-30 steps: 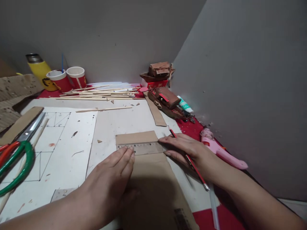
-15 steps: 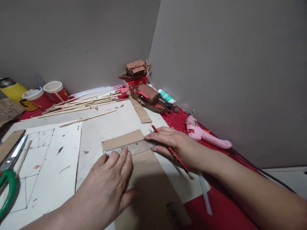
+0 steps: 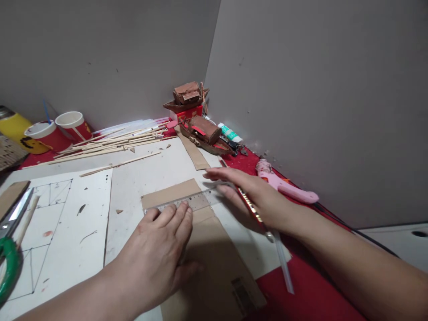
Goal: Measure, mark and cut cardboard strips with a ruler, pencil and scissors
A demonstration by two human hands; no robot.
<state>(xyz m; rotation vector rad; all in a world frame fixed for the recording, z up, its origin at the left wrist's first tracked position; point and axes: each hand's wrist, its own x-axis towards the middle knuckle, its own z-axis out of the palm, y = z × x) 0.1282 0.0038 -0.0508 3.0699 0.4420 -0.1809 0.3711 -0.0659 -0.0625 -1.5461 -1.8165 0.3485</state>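
Note:
My left hand [image 3: 160,249] presses its fingertips on a clear ruler [image 3: 199,200], holding it against a piece of brown cardboard [image 3: 214,249]. The ruler lies slantwise near the cardboard's far end, its right end sticking out past the edge. At that end hovers my right hand [image 3: 256,196], fingers stretched to the left. A red-and-black pencil [image 3: 249,205] is held across it between thumb and palm, slanting down with its metal end near the wrist. Whether the right fingers touch the ruler I cannot tell.
Green-handled scissors [image 3: 13,258] lie at left on a paper with line drawings [image 3: 76,223]. Thin wooden sticks [image 3: 113,142], two cups [image 3: 72,122] and a yellow bottle [image 3: 16,129] stand behind. Model boats [image 3: 203,131] and a pink glue gun [image 3: 284,185] are at right.
The ruler has slid to the right, past the cardboard's edge. My left fingers moved slightly right with it. My right hand's fingers have lifted and the pencil has turned in the hand.

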